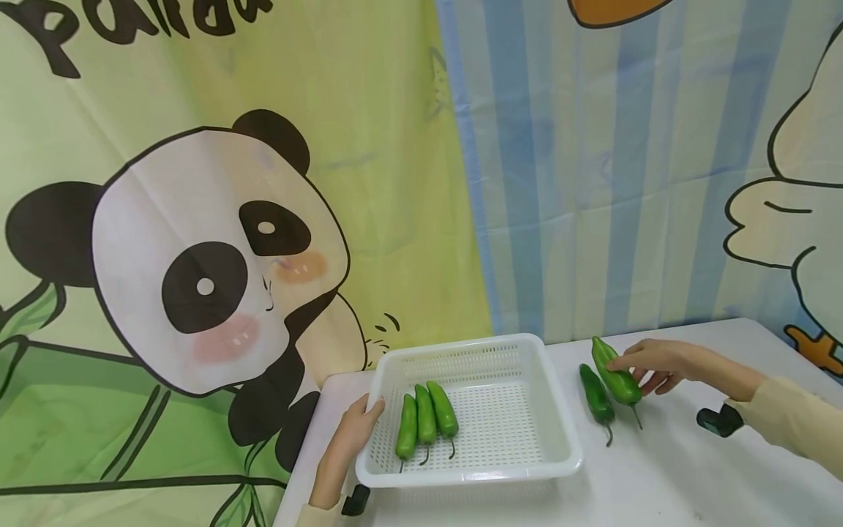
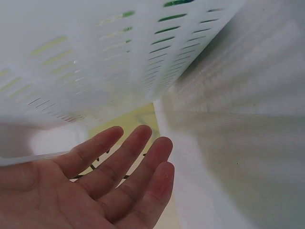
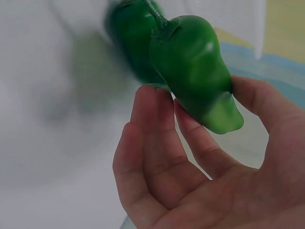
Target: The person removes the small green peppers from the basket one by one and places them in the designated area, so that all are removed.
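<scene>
At the left side of a white plastic basket, my left hand grips the rim, thumb over the edge. In the left wrist view its fingers extend along the outside, below the slotted wall. Three green peppers lie side by side in the basket's left part, stems toward me. My right hand pinches a light green pepper near its pointed tip, between thumb and fingers, stem end pointing away from the palm. Right beside it, a darker green pepper lies on the table, partly hidden in the right wrist view.
A white table carries the basket and the peppers. Behind it hang a green curtain with a panda print and a blue striped curtain. A small black device sits at my right wrist, another at my left.
</scene>
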Tool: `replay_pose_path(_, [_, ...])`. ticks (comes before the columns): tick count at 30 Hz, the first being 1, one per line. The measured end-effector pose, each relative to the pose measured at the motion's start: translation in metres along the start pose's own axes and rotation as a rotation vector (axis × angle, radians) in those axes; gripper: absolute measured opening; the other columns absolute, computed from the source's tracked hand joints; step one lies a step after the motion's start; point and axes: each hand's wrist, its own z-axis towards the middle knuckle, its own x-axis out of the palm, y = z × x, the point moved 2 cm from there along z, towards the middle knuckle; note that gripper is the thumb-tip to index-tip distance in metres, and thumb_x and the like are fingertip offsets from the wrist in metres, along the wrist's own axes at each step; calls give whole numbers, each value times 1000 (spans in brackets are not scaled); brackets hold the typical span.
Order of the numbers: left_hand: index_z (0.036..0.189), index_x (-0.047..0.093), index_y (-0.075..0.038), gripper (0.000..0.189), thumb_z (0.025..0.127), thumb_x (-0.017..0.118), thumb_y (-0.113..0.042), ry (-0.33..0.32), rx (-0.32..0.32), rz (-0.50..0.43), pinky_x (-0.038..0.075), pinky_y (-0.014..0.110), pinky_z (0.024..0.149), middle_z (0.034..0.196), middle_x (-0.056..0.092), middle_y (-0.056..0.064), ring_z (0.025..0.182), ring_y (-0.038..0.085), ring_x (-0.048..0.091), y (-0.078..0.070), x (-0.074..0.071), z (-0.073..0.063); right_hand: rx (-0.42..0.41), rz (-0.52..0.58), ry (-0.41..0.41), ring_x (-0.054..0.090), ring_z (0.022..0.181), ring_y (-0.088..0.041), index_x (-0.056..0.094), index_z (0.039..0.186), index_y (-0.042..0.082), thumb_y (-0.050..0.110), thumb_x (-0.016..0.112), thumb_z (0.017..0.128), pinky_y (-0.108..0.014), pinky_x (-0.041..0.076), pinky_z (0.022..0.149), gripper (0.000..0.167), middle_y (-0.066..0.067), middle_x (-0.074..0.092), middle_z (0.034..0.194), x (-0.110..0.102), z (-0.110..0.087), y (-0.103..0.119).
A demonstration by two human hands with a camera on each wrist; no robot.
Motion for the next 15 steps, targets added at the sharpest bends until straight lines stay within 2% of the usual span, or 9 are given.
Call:
replay_pose_path(7, [151,40,-3,58,107,46,-40,3,-6,-9,64,37,59,120,68,26,81,26,76,-1,0,-1,66,-82,-41,66,76,-22,62,116,-3,45,60,97,-33,58,67,51,-12,65,93,11,9,-23])
replay_pose_path(15, [150,41,-2,58,107,45,-40,4,-9,-11,64,38,58,118,69,26,80,27,76,-1,0,-1,96,-142,-76,62,73,-21,60,111,-4,44,61,96,-30,58,65,51,-11,63,88,22,19,-26])
